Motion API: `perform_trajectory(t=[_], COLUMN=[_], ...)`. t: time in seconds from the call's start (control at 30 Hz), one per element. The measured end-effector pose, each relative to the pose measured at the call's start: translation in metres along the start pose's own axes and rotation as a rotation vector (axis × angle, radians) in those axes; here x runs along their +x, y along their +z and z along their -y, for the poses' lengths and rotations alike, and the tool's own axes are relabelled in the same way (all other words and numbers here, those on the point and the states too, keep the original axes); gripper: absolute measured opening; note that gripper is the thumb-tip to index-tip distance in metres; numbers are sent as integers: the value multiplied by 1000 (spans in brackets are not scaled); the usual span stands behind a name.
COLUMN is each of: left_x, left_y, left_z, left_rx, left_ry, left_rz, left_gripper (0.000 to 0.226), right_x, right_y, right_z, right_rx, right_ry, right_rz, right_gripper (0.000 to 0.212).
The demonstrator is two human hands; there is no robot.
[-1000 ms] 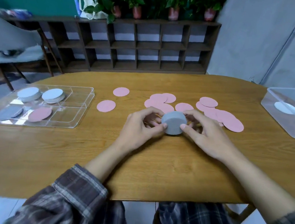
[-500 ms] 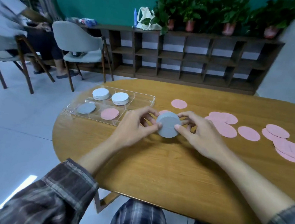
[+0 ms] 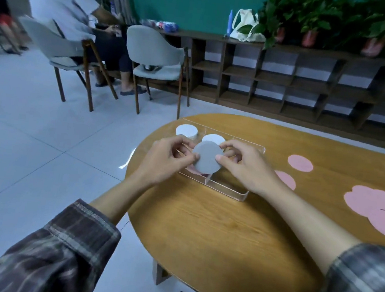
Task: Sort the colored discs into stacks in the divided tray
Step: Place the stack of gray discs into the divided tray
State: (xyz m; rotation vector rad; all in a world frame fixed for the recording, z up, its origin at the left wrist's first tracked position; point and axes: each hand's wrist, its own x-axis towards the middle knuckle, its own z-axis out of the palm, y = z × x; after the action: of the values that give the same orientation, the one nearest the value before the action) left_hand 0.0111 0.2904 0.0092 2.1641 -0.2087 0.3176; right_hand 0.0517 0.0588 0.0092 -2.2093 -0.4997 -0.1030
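Head cam has both hands up over the clear divided tray [image 3: 232, 190], with a grey disc stack [image 3: 207, 157] held between them. The left hand [image 3: 163, 161] pinches its left edge and the right hand [image 3: 248, 169] pinches the right edge, so it's gripped from both sides, its face tilted toward the camera. Just past the fingertips, two white stacks [image 3: 186, 130] sit in the tray's far compartments. Loose pink discs [image 3: 300, 163] lie on the wooden table [image 3: 224, 233], off to the right of the right hand.
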Motion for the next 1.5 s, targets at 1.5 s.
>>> perform_trajectory(t=[1.5], left_x=[26], left_y=[47], left_z=[-54], left_rx=[271], left_ry=[179], left_rz=[192], left_gripper=[16], right_x=[-32], right_y=[-51], right_z=[-26], right_rx=[-106], right_ry=[-2], right_rz=[-60], right_gripper=[22])
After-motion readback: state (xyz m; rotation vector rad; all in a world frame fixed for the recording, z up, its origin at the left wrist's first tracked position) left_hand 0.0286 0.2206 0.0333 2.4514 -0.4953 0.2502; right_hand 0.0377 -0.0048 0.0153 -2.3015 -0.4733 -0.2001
